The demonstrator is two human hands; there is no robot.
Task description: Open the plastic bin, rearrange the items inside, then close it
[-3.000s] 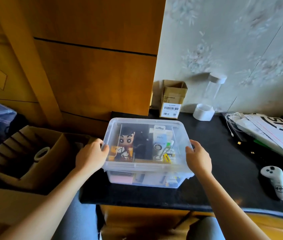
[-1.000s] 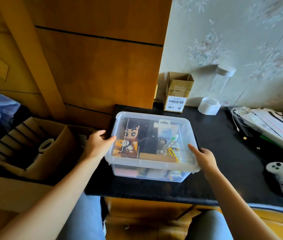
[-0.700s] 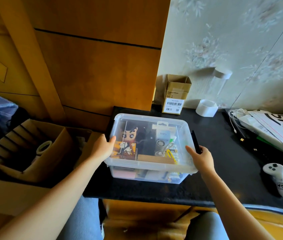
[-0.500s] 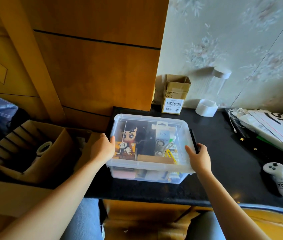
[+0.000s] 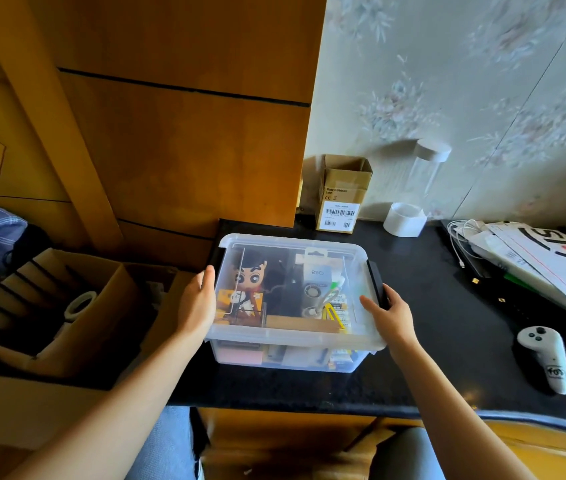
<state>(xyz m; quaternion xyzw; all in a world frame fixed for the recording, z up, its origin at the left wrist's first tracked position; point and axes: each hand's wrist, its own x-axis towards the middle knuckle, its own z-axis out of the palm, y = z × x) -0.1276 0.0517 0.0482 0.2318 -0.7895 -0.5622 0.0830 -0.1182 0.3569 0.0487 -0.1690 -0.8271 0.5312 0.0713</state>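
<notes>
Clear plastic bin (image 5: 292,337) on the black desk (image 5: 447,341), lid on, left hand (image 5: 198,306) flat against its side, right hand (image 5: 390,313) gripping the black latch (image 5: 375,278).

The small open brown cardboard box (image 5: 343,194) by the wall carries the print "Made in Vietnam" and a CE mark, above a white barcode label (image 5: 339,215). A white card package (image 5: 316,270) inside the clear plastic bin (image 5: 292,341) shows "Q88", seen upside down.

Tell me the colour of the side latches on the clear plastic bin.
Black, on the clear plastic bin; the right side latch shows best in the head view.
</notes>
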